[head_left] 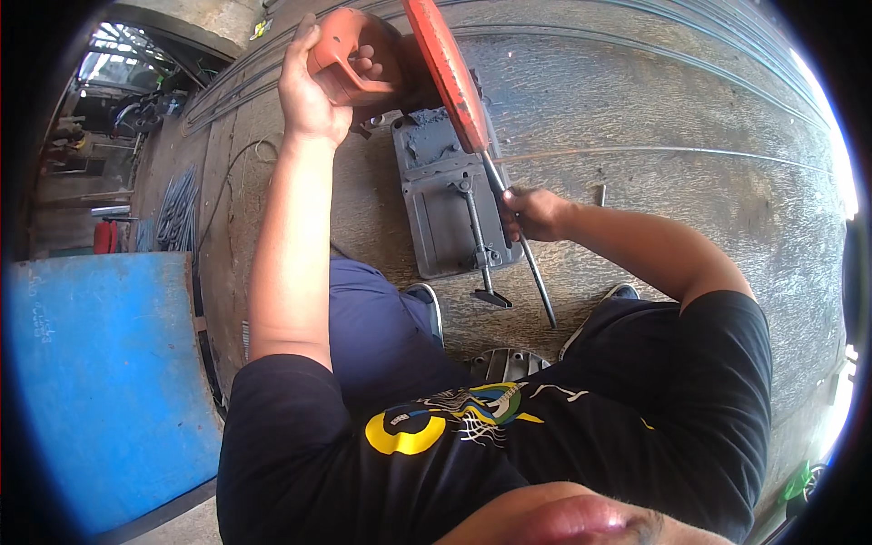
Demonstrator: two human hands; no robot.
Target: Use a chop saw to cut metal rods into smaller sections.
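Note:
A cut-off saw with a grey metal base stands on the floor ahead of me. My left hand is wrapped round its orange handle, fingers through the opening. To the right of the handle is the long orange blade guard, chipped at its edges. My right hand is closed round a thin metal rod, which slants from the guard's lower end toward my feet. Just left of that hand, the clamp screw lies along the base. The blade's cutting edge is hidden by the guard.
Long thin rods run across the far floor, and a single rod extends right from the saw. A short rod piece lies near my right forearm. At left are a blue panel and bundled rods. A ribbed metal part sits between my feet.

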